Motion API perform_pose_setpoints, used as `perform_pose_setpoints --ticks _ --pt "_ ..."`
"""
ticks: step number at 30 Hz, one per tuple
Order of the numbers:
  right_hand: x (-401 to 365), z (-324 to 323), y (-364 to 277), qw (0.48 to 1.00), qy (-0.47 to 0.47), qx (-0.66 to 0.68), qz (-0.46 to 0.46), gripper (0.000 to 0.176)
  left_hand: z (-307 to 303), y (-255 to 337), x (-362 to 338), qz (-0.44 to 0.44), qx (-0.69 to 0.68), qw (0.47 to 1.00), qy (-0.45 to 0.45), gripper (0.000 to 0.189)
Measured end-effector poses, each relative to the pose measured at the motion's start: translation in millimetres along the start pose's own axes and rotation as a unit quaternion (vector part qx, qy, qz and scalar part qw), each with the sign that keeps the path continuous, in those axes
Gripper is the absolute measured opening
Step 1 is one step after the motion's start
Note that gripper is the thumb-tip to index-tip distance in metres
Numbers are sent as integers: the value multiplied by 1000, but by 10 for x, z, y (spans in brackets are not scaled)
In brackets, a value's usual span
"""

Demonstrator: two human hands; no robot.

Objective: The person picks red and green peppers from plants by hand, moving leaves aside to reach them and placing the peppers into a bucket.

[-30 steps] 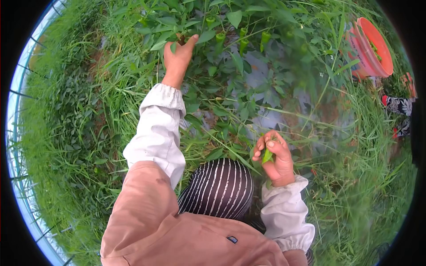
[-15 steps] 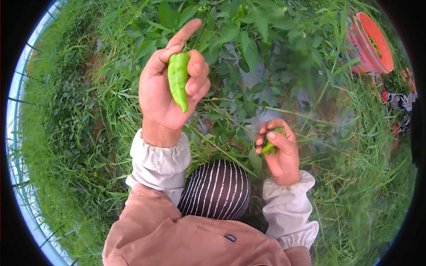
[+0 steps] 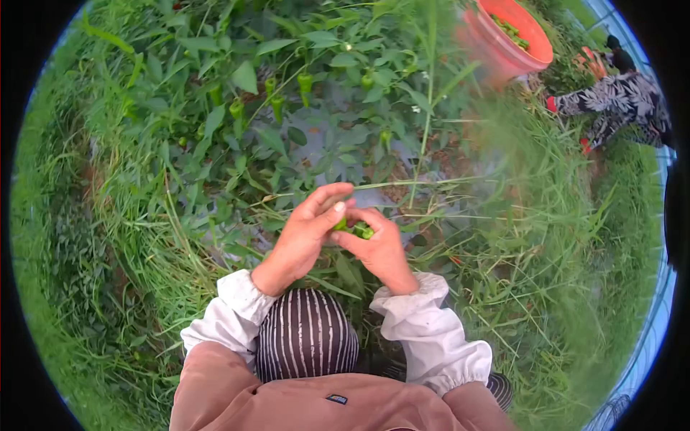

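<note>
My two hands meet in front of my knee. My left hand (image 3: 302, 233) is closed, its thumb pressed on a light green pepper (image 3: 341, 225) that is mostly hidden between the hands. My right hand (image 3: 379, 250) curls around another green pepper (image 3: 364, 232), with only part of it showing above the fingers. Beyond the hands, pepper plants bear several hanging green peppers (image 3: 277, 108) among dark leaves.
A red-orange bucket (image 3: 496, 54) with green peppers inside stands at the upper right. Beside it is another person in patterned trousers (image 3: 611, 100). Tall grass (image 3: 532, 273) grows on the right, and grey plastic sheeting (image 3: 316, 147) lies under the plants.
My left hand has come down and right with its pepper to meet my right hand, which has moved left. The view has shifted, showing more of the plants and the other person.
</note>
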State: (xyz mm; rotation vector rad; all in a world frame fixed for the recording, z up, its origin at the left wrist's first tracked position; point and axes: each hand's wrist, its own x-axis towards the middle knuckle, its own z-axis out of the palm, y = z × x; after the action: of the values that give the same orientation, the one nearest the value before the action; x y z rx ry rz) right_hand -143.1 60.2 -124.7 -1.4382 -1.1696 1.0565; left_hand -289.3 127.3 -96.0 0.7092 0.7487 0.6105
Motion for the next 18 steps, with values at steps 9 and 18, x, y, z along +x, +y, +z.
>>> perform_pose_setpoints --ticks 9,18 --pt "-290 -874 -73 729 -35 607 315 38 -235 -52 53 24 -79 996 37 17" --pt "1469 -2913 -1880 893 60 441 -71 71 -292 -39 38 51 -138 985 86 14"
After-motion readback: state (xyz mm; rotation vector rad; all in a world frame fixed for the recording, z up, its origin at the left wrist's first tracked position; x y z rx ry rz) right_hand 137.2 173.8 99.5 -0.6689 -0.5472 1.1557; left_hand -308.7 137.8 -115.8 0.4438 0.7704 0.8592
